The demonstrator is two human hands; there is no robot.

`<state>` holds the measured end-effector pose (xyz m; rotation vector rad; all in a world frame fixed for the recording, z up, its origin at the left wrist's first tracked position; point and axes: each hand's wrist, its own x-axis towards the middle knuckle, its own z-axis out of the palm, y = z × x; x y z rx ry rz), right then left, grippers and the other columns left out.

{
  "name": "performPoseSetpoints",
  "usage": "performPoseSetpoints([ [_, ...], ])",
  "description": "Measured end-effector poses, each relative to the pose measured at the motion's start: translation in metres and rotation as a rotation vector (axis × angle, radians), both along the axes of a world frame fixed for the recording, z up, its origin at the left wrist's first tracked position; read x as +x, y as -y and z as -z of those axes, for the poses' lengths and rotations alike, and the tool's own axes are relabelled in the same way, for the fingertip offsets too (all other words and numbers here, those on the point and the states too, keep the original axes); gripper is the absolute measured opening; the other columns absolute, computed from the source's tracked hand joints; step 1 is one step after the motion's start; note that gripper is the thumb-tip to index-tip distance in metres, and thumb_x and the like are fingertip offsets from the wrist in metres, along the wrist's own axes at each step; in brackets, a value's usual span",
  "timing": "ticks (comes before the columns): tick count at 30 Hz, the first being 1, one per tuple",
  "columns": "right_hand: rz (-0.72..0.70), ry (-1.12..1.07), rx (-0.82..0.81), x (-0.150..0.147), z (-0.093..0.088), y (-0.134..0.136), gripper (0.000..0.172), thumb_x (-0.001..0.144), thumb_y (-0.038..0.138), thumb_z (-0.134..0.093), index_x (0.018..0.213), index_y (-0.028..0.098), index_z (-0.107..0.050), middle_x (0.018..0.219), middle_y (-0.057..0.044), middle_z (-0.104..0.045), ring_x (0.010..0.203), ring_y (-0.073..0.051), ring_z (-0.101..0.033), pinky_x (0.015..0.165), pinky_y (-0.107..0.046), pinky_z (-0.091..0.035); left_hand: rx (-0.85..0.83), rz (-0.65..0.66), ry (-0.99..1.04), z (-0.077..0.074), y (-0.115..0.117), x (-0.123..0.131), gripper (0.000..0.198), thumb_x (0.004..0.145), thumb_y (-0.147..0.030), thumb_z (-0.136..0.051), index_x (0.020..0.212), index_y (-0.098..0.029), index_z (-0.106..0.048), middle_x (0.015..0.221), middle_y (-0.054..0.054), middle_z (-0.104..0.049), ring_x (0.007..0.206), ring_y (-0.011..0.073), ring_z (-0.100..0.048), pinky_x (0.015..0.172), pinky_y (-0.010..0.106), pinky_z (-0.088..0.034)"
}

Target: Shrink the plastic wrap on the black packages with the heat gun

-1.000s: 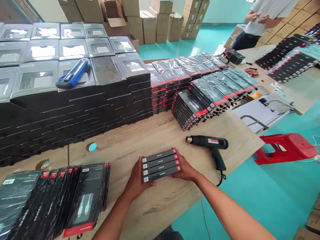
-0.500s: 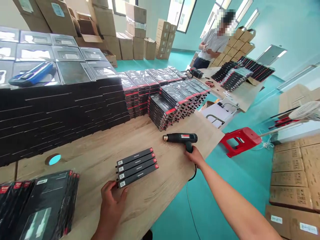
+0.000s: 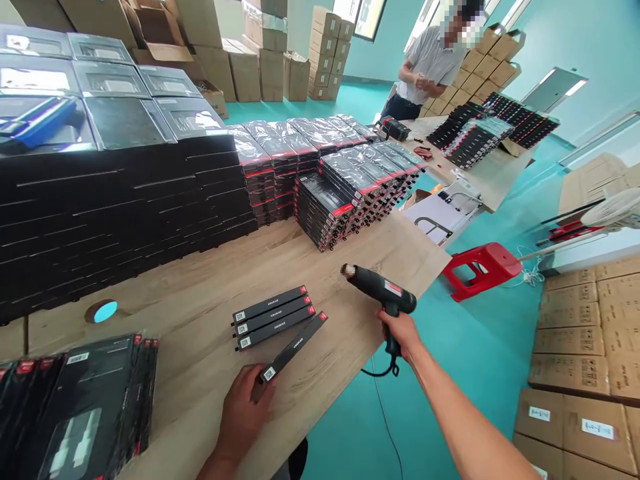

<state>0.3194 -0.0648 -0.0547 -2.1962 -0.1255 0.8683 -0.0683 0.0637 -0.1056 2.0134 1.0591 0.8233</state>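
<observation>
My right hand (image 3: pixel 400 333) grips the handle of a black heat gun (image 3: pixel 380 290), lifted off the wooden table (image 3: pixel 210 280) with its nozzle pointing left. My left hand (image 3: pixel 243 417) holds the near end of one slim black box (image 3: pixel 295 347), pulled askew from the row. Three matching slim boxes (image 3: pixel 273 312) stand on edge side by side just beyond it.
Tall stacks of black packages (image 3: pixel 125 193) fill the back left; red-trimmed stacks (image 3: pixel 345 193) sit at the centre. More wrapped packages (image 3: pixel 80 407) lie front left. A red stool (image 3: pixel 483 267) stands on the teal floor. Another person (image 3: pixel 430 63) stands at a far table. Cardboard cartons (image 3: pixel 585 373) at right.
My right hand has picked the heat gun up off the table and swung it nearer. My left hand has pulled one slim box out of the row and angled it.
</observation>
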Motion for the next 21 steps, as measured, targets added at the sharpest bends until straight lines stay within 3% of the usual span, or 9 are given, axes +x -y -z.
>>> performPoseSetpoints([
  [4,0.102,-0.034,0.051,-0.071,-0.006,0.076,0.033,0.106,0.047,-0.071,0.090,0.018,-0.068,0.071,0.007,-0.063,0.053,-0.011,-0.059,0.051,-0.025,-0.054,0.046,0.098,0.043,-0.010,0.012,0.011,0.020,0.103,-0.043,-0.065,0.109,-0.025,-0.073,0.106,0.006,-0.073,0.093,0.0215,-0.076,0.078,0.031,-0.065],
  [8,0.143,-0.048,0.057,-0.120,-0.002,0.124,0.032,0.105,0.047,-0.073,0.090,0.019,-0.068,0.066,0.009,-0.061,0.051,-0.011,-0.058,0.050,-0.025,-0.054,0.085,0.162,0.038,-0.006,0.020,0.015,0.019,0.104,-0.039,-0.065,0.114,-0.024,-0.071,0.109,0.007,-0.072,0.099,0.0217,-0.075,0.086,0.033,-0.065],
  [13,0.211,-0.005,-0.004,-0.141,-0.002,0.153,0.036,0.103,0.049,-0.076,0.085,0.019,-0.067,0.064,0.010,-0.060,0.050,-0.011,-0.058,0.050,-0.026,-0.053,0.116,0.199,0.028,0.000,0.023,0.016,0.024,0.101,-0.038,-0.069,0.120,-0.024,-0.068,0.114,0.008,-0.072,0.107,0.0236,-0.073,0.096,0.038,-0.064],
  [16,0.258,0.028,-0.020,-0.144,-0.012,0.162,0.038,0.103,0.050,-0.076,0.083,0.019,-0.066,0.063,0.010,-0.059,0.050,-0.011,-0.058,0.050,-0.026,-0.053,0.139,0.194,0.032,-0.002,0.023,0.018,0.031,0.098,-0.036,-0.071,0.125,-0.022,-0.067,0.118,0.010,-0.071,0.112,0.0257,-0.072,0.102,0.042,-0.062],
  [21,0.306,0.072,0.016,-0.148,-0.029,0.170,0.040,0.103,0.049,-0.075,0.078,0.020,-0.064,0.061,0.010,-0.058,0.050,-0.011,-0.058,0.049,-0.025,-0.051,0.162,0.199,0.038,-0.010,0.021,0.022,0.025,0.099,-0.031,-0.066,0.123,-0.023,-0.068,0.114,0.009,-0.072,0.108,0.0249,-0.073,0.100,0.041,-0.064],
])
